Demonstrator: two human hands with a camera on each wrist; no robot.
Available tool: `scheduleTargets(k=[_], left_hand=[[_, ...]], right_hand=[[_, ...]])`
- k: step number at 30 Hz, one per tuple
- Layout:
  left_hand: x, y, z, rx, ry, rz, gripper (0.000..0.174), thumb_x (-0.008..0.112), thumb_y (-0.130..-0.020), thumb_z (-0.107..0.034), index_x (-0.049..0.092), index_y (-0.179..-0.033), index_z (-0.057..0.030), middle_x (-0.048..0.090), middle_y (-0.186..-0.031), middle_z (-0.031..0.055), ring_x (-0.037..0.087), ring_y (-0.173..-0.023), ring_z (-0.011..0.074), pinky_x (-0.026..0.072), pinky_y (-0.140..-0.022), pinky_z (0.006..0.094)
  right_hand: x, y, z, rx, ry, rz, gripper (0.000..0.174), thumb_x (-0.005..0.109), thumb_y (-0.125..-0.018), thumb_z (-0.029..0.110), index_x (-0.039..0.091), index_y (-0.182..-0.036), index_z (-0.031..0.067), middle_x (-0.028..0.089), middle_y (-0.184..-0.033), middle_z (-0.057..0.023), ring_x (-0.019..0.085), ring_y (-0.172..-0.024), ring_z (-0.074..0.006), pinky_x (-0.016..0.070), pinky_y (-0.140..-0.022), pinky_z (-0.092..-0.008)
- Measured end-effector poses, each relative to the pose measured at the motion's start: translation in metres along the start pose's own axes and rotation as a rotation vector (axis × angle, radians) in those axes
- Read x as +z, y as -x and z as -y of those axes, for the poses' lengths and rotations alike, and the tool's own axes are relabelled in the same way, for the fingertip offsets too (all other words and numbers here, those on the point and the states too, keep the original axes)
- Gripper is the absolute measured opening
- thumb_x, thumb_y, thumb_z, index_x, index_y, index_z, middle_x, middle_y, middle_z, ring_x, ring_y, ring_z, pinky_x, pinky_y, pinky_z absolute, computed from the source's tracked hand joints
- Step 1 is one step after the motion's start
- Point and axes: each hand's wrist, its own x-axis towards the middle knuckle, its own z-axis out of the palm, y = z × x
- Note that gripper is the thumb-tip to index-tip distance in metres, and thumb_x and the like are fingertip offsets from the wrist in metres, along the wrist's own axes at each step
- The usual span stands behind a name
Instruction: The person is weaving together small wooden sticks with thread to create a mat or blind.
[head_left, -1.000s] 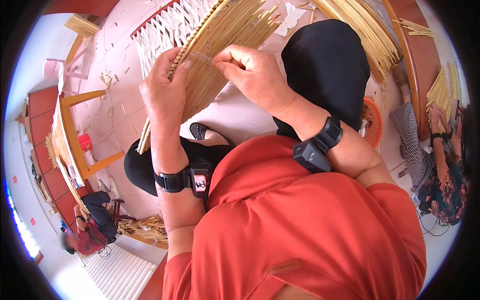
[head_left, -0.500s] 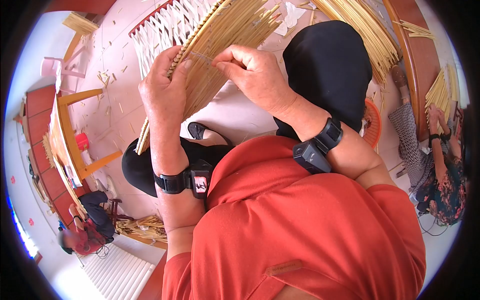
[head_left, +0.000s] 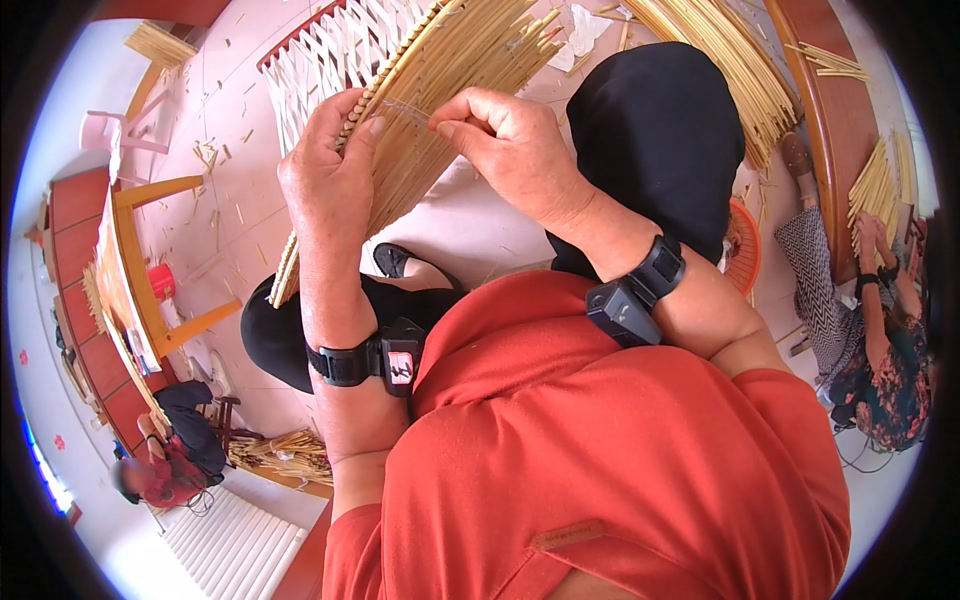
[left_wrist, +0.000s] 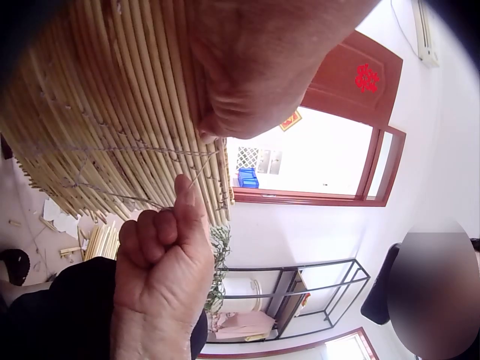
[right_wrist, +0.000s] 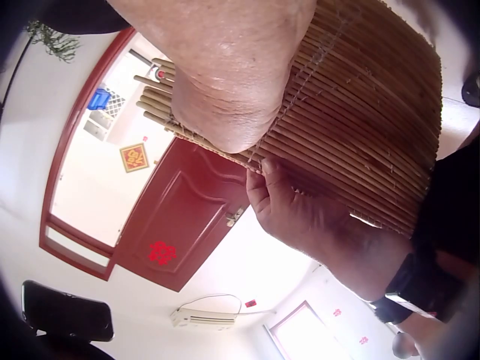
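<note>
A mat of thin straw-coloured sticks (head_left: 455, 75), bound with rows of thread, slants up from the lap in the head view. The left hand (head_left: 330, 165) grips its beaded edge, thumb on the near face and fingers behind. Just right of it, the right hand (head_left: 515, 150) pinches a thin pale thread (head_left: 408, 108) that runs to the mat. In the left wrist view the right hand (left_wrist: 166, 274) has curled fingers, with the thread (left_wrist: 199, 171) stretched from thumb and forefinger. The right wrist view shows the left hand (right_wrist: 289, 206) at the mat's edge (right_wrist: 352, 135).
A white lattice rack (head_left: 325, 65) stands behind the mat. More sticks (head_left: 725, 75) lie at the upper right, near an orange basket (head_left: 742, 245). At left is a wooden-framed table (head_left: 140, 270). Other people sit at both sides, and stick scraps litter the floor.
The right hand has shifted very slightly right with the thread. The left hand keeps its grip on the mat's edge, and the surroundings have drifted a little left.
</note>
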Motion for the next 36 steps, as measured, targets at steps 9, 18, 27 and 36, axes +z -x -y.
scheduleTargets(k=[9, 18, 27, 36], left_hand=[[0.000, 0.000, 0.002, -0.008, 0.008, 0.004, 0.029, 0.066, -0.086, -0.010, 0.064, -0.114, -0.0048, 0.069, -0.102, 0.0048, 0.061, -0.093, 0.0097, 0.0472, -0.086, 0.0248], [0.000, 0.000, 0.000, 0.016, -0.043, -0.013, 0.030, 0.067, -0.086, -0.012, 0.064, -0.114, -0.0051, 0.070, -0.100, 0.0061, 0.063, -0.093, 0.0106, 0.0481, -0.085, 0.0257], [0.006, 0.006, -0.005, 0.066, -0.013, -0.061, 0.028, 0.066, -0.084, -0.009, 0.064, -0.112, -0.0064, 0.070, -0.100, 0.0073, 0.064, -0.093, 0.0118, 0.0485, -0.084, 0.0267], [0.018, 0.015, 0.001, 0.266, 0.033, -0.226, 0.028, 0.068, -0.080, -0.009, 0.065, -0.107, -0.0139, 0.070, -0.091, 0.0082, 0.068, -0.078, 0.0188, 0.0521, -0.068, 0.0287]], right_hand=[[0.001, 0.000, -0.003, -0.018, -0.007, -0.015, 0.014, 0.061, -0.091, 0.013, 0.067, -0.093, 0.0006, 0.061, -0.069, 0.0018, 0.049, -0.061, -0.0025, 0.0411, -0.056, -0.0208], [0.003, 0.000, -0.002, -0.011, -0.011, -0.010, 0.013, 0.061, -0.090, 0.012, 0.067, -0.093, 0.0007, 0.060, -0.068, 0.0016, 0.049, -0.062, -0.0023, 0.0411, -0.056, -0.0205], [0.002, 0.003, 0.012, 0.032, -0.060, 0.028, 0.016, 0.059, -0.090, 0.010, 0.067, -0.101, 0.0011, 0.056, -0.065, 0.0035, 0.046, -0.059, -0.0020, 0.0391, -0.053, -0.0200], [0.004, 0.006, 0.015, 0.042, -0.052, 0.002, 0.022, 0.056, -0.090, 0.006, 0.068, -0.108, 0.0020, 0.050, -0.063, 0.0065, 0.041, -0.056, -0.0001, 0.0371, -0.050, -0.0182]])
